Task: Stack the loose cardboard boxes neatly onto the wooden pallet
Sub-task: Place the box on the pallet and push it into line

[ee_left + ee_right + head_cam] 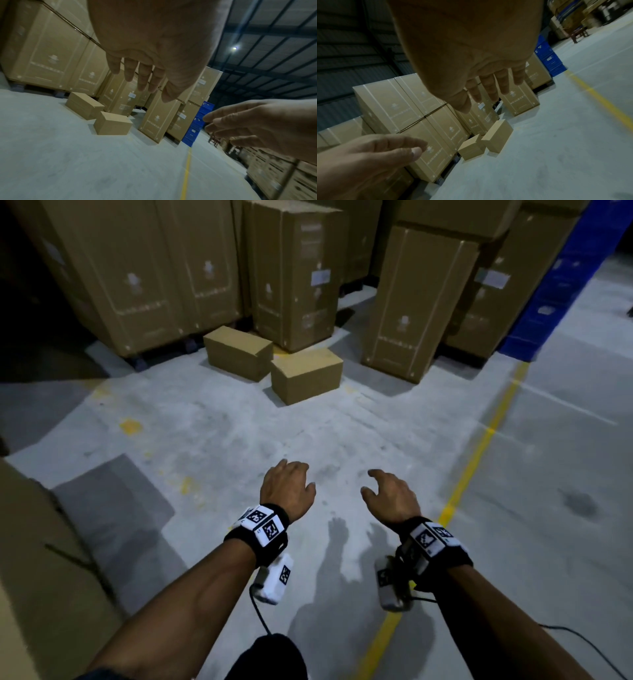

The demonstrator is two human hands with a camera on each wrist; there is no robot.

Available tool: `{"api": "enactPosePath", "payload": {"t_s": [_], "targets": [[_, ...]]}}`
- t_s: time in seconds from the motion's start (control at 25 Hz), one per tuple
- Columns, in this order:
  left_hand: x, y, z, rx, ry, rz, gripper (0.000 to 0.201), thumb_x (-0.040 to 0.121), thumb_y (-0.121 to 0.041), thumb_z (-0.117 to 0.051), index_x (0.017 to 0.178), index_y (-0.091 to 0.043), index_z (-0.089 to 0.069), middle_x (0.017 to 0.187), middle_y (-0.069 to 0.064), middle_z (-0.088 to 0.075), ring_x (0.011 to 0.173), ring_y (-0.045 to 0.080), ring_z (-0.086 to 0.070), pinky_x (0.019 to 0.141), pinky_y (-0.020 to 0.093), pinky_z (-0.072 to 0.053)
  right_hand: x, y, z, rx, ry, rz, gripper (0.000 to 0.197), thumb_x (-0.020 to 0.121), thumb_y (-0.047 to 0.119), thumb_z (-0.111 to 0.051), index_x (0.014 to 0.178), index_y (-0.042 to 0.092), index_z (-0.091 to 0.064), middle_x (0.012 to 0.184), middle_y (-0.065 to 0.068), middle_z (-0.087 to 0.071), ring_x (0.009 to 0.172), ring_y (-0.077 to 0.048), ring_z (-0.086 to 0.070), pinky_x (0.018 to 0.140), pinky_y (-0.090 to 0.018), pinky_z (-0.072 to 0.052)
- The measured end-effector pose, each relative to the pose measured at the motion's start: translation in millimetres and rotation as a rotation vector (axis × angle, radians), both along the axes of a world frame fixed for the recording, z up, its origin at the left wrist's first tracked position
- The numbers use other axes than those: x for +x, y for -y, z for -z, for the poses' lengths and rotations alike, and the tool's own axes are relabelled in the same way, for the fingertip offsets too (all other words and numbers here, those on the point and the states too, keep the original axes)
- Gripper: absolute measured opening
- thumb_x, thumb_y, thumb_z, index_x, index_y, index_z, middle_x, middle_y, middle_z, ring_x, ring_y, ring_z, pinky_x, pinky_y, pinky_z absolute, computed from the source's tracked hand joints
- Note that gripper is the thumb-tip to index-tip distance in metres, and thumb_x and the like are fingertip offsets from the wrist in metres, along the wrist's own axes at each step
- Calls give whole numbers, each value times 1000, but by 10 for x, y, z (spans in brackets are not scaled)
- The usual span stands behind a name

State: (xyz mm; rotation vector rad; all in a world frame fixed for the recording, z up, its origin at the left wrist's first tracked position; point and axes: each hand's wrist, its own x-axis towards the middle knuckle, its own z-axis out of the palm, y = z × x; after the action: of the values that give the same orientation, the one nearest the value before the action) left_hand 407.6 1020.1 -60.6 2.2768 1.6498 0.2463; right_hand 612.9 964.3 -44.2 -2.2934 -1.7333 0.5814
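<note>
Two small plain cardboard boxes lie on the concrete floor ahead: the left box (pixel 238 352) (pixel 82 104) (pixel 471 148) and the right box (pixel 306 374) (pixel 112 123) (pixel 499 136), their corners touching. Both stand at the foot of tall cartons. My left hand (pixel 286 484) (pixel 145 75) and right hand (pixel 388 494) (pixel 489 89) hover side by side over the floor, well short of the boxes, fingers relaxed and loosely spread, holding nothing. No wooden pallet shows clearly.
Tall strapped cartons (pixel 144 275) line the back on dark bases; another tall carton (pixel 411 299) stands to the right. Blue crates (pixel 555 289) are stacked far right. A yellow line (pixel 479 446) runs along the floor. A cardboard surface (pixel 41 559) fills the near left.
</note>
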Motion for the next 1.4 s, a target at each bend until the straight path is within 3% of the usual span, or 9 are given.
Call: {"api": "enactPosePath", "payload": {"t_s": [0.32, 0.6, 0.92, 1.08, 1.28, 1.4], "targets": [[472, -2746, 526, -65, 38, -104, 46, 99, -34, -49, 138, -11, -51, 144, 7, -53, 143, 29, -34, 115, 35, -28, 609, -2785, 419, -69, 10, -57, 53, 101, 35, -52, 150, 19, -42, 150, -9, -48, 138, -30, -42, 107, -37, -36], [738, -4979, 215, -39, 31, -119, 47, 99, -33, -50, 141, -11, -49, 145, 8, -52, 144, 29, -33, 114, 36, -29, 857, -5028, 320, -78, -42, -28, 52, 100, 35, -52, 149, 20, -42, 147, -10, -50, 133, -32, -46, 105, -40, -40], [1054, -7746, 487, -57, -24, -160, 43, 96, -28, -54, 131, -3, -58, 134, 17, -59, 130, 34, -48, 104, 38, -39, 1138, -7992, 813, -65, -106, -42, 53, 99, 34, -54, 149, 18, -43, 147, -13, -50, 132, -37, -47, 103, -43, -41], [1236, -9232, 251, -32, -5, -127, 45, 96, -26, -55, 137, -7, -53, 137, 15, -57, 132, 32, -45, 103, 38, -39, 1328, -9557, 668, -72, -121, -60, 54, 98, 32, -54, 148, 16, -45, 143, -15, -54, 130, -38, -50, 103, -44, -42], [1321, -10787, 99, -52, -17, -102, 41, 98, -28, -54, 126, 2, -56, 129, 21, -58, 128, 35, -46, 101, 40, -37, 1458, -11015, 476, -77, -100, -26, 53, 99, 33, -52, 149, 18, -44, 146, -15, -50, 131, -36, -49, 103, -44, -42], [1393, -11737, 309, -99, -14, -28, 49, 99, -31, -53, 140, -4, -50, 142, 17, -52, 137, 33, -40, 110, 39, -35, 1506, -11745, 660, -90, -185, 78, 56, 97, 34, -54, 149, 17, -43, 148, -15, -49, 131, -36, -49, 105, -44, -43]]}}
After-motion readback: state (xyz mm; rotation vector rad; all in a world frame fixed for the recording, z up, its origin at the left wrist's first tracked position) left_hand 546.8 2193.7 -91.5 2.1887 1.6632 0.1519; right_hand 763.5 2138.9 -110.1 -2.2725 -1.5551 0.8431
